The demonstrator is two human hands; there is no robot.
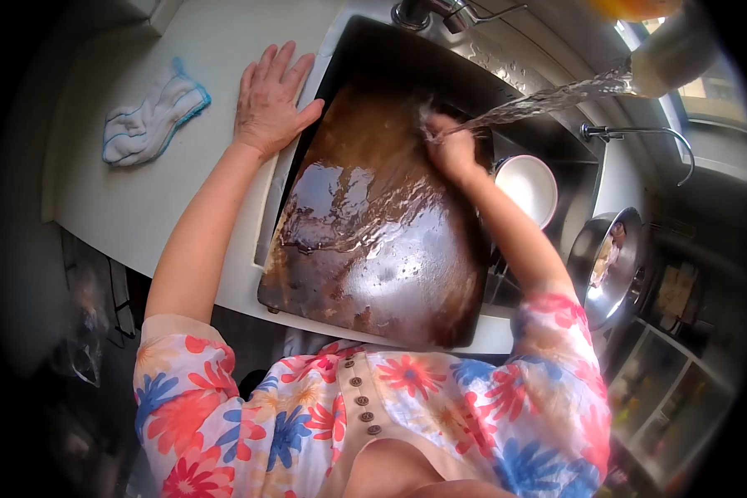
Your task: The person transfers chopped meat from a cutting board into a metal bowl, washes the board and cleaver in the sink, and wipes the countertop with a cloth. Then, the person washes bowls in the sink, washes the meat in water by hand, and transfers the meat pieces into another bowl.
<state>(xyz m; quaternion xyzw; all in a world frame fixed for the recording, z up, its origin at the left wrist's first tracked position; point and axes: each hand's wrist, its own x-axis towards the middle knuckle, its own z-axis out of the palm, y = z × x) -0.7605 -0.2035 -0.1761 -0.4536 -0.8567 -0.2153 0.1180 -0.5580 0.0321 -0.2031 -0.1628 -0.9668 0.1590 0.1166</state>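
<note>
A kitchen surrounds the scene, with a pale tabletop (141, 207) spreading across the upper left of the frame. A person in a floral shirt (299, 432) fills the bottom, both arms reaching up the frame. A large dark rectangular pan (365, 216) takes up the centre, lying over a metal sink (577, 183); its surface is wet, glossy and stained brown, and a raised wall runs along its upper end. At the right side of the frame a metal bowl (610, 303) contains some pale and pinkish pieces.

The left hand (270, 100) lies palm down on the tabletop along the pan's left side, fingers apart, the thumb stretched out to the pan's rim. The right hand (452, 149) is on the upper right part of the pan, its fingers curled in and blurred by splashing water; whether they grip anything cannot be told.

A water stream (548, 101) slants from the upper right down to that hand. A white cloth (153, 120) with blue edging lies crumpled at the upper left. A white bowl (527, 189) sits just right of the right wrist. A slim curved tap (681, 141) shows at the upper right.
</note>
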